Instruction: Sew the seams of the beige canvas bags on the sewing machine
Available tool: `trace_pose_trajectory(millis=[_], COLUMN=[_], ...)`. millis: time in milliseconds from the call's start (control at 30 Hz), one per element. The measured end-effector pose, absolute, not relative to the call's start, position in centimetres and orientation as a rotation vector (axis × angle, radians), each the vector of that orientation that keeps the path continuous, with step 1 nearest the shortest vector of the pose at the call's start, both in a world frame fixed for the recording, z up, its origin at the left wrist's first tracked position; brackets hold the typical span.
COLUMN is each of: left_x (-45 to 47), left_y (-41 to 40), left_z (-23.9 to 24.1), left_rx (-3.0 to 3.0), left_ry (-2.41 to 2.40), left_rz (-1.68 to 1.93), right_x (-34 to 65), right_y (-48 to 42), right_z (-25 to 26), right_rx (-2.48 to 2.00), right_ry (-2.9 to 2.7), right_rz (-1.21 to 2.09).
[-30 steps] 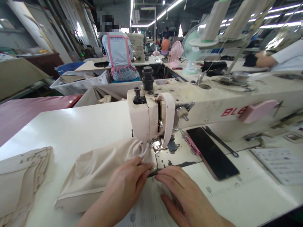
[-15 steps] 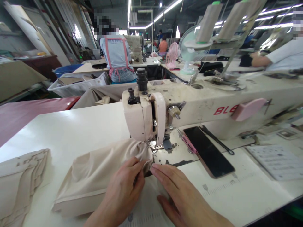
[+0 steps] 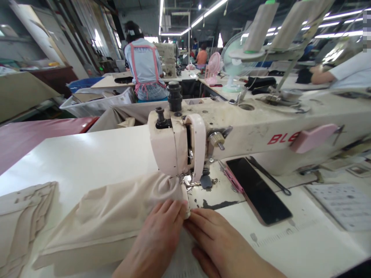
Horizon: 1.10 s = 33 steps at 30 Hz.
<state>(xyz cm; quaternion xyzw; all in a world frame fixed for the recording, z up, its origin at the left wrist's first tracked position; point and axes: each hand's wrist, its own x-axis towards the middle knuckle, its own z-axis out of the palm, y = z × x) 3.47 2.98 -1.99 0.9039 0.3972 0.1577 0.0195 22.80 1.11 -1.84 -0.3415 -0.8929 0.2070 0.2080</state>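
This is a sewing workshop, most likely a garment factory floor: an industrial sewing machine (image 3: 249,129) stretches from the centre to the right edge, with beige cloth (image 3: 113,204) at its needle and tall thread cones (image 3: 261,29) on a stand at upper right. Cut cloth pieces (image 3: 24,227) lie stacked at lower left, and a white bin (image 3: 87,106) stands at middle left. Beyond, at upper centre-left, a person in a pink-strapped apron (image 3: 145,63) sits near another machine (image 3: 168,58), while long strip lights (image 3: 204,17) run overhead and another worker's sleeve (image 3: 352,71) shows at upper right.
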Motion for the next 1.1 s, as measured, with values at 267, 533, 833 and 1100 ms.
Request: trace_pose_trajectory(millis=[267, 533, 833, 1100], left_x=[3.4, 2.4, 1.7, 2.3], left_y=[3.4, 6.9, 8.1, 8.3], left_z=[-3.4, -3.4, -3.0, -2.3], left_rx=[2.89, 2.776, 2.412, 2.488], left_ry=[1.288, 1.142, 1.249, 1.186], left_rz=[0.585, 0.882, 0.868, 0.953], right_x=[23.3, 23.3, 22.9, 22.8], right_y=[3.4, 5.2, 5.1, 5.6], right_z=[-1.8, -1.6, -1.6, -1.6], right_rx=[-0.921, -1.066, -1.146, -1.135], right_ry=[-2.501, -2.541, -2.499, -2.486], right_rz=[0.513, 0.524, 0.543, 0.484])
